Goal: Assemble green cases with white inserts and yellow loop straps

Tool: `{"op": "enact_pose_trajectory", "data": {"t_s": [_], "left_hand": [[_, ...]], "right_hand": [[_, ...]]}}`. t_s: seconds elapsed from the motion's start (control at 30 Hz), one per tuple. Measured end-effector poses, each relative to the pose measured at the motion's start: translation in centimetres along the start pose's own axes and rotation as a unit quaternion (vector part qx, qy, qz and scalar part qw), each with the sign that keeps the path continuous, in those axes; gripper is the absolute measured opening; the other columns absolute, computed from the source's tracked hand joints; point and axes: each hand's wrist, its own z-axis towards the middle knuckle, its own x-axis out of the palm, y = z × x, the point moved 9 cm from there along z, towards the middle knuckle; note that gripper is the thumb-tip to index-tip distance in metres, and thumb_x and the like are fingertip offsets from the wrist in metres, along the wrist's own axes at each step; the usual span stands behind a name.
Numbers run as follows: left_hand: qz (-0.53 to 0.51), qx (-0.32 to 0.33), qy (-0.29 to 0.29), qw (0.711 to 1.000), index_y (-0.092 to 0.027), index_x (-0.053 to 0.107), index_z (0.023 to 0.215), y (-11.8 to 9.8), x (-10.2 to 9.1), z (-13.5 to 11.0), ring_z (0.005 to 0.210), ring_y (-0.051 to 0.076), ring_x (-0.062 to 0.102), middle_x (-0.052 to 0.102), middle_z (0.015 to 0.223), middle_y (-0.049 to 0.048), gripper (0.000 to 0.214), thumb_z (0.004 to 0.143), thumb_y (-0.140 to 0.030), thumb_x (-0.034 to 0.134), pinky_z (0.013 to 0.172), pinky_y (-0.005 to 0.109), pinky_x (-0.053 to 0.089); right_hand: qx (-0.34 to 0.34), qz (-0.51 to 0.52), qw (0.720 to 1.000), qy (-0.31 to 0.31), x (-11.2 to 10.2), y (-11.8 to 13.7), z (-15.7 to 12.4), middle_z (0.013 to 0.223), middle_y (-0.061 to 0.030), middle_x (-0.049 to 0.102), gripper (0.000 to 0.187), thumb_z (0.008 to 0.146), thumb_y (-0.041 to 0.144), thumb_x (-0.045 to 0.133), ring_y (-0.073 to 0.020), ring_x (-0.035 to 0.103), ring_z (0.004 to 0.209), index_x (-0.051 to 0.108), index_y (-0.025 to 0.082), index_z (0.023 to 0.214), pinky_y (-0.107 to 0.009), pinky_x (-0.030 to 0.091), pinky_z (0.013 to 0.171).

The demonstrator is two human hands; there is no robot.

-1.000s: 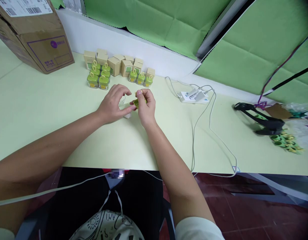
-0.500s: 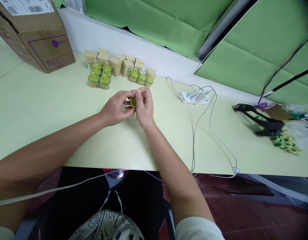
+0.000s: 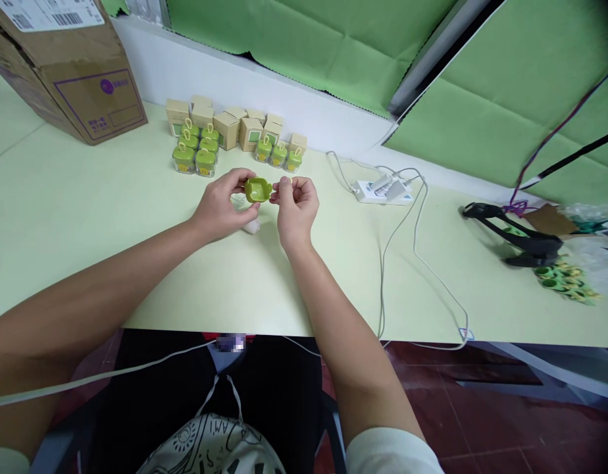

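Note:
My left hand (image 3: 225, 205) is closed on the edge of a small green lid (image 3: 258, 189), whose hollow underside faces me. Just right of the lid is my right hand (image 3: 298, 207), thumb and fingers pinched together; a pale yellowish bit shows at their tips, too small to make out. Below the left fingers a whitish, clear-looking object (image 3: 252, 226) is partly hidden by the hand. Farther back stand small clear jars with green lids and yellow loops, in a left group (image 3: 205, 161) and a row of 3 on the right (image 3: 278, 155).
Small beige boxes (image 3: 228, 130) line the wall behind the jars. A large cardboard box (image 3: 97, 105) stands at the back left. The power strip (image 3: 383, 192) trails white cables across the table. At the right lie a black stand-like object (image 3: 521, 240) and green pieces (image 3: 565, 280).
My hands have drawn apart, the right one moving rightward. The green lid, mostly covered before, now shows its hollow side in my left hand. A whitish object has come into view below it.

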Motion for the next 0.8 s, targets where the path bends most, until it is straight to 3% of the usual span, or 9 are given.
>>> {"op": "enact_pose_trajectory", "data": {"t_s": [0.23, 0.53, 0.63, 0.8], "left_hand": [[0.013, -0.001, -0.02, 1.0, -0.022, 0.068, 0.13, 0.6, -0.5, 0.1, 0.102, 0.018, 0.077, 0.08, 0.127, 0.0069, 0.05, 0.082, -0.02, 0.077, 0.097, 0.036, 0.069], [0.023, 0.002, -0.023, 0.999, -0.021, 0.068, 0.132, 0.7, -0.6, 0.2, 0.105, 0.018, 0.077, 0.08, 0.129, 0.0071, 0.049, 0.083, -0.016, 0.075, 0.098, 0.034, 0.067], [0.026, 0.004, -0.021, 0.999, -0.021, 0.067, 0.133, 0.8, -0.6, 0.2, 0.105, 0.018, 0.077, 0.08, 0.13, 0.0071, 0.05, 0.083, -0.015, 0.075, 0.097, 0.034, 0.067], [0.033, 0.009, -0.013, 0.999, -0.021, 0.067, 0.135, 1.0, -0.4, 0.2, 0.105, 0.018, 0.077, 0.079, 0.133, 0.0089, 0.051, 0.085, -0.017, 0.075, 0.097, 0.035, 0.067]], "right_hand": [[-0.061, -0.043, 0.997, 0.031, 0.2, -0.1, 0.3, 0.087, 0.0013, 0.062, 0.056, 0.097, 0.084, 0.066, -0.013, 0.06, 0.073, 0.059, 0.028, 0.099, -0.028, 0.059, 0.066], [-0.08, -0.129, 0.986, 0.076, 1.1, 0.2, -0.3, 0.073, 0.0042, 0.051, 0.058, 0.1, 0.083, 0.061, -0.0133, 0.051, 0.063, 0.07, 0.026, 0.103, -0.03, 0.049, 0.06], [-0.091, -0.164, 0.977, 0.099, 1.5, 0.3, -0.4, 0.08, 0.0002, 0.062, 0.058, 0.106, 0.079, 0.054, -0.0153, 0.058, 0.07, 0.074, 0.025, 0.107, -0.032, 0.055, 0.068], [-0.148, -0.213, 0.96, 0.104, 1.6, 0.9, -0.6, 0.11, -0.0095, 0.078, 0.052, 0.116, 0.063, 0.042, -0.0211, 0.074, 0.101, 0.076, 0.023, 0.119, -0.038, 0.061, 0.094]]}}
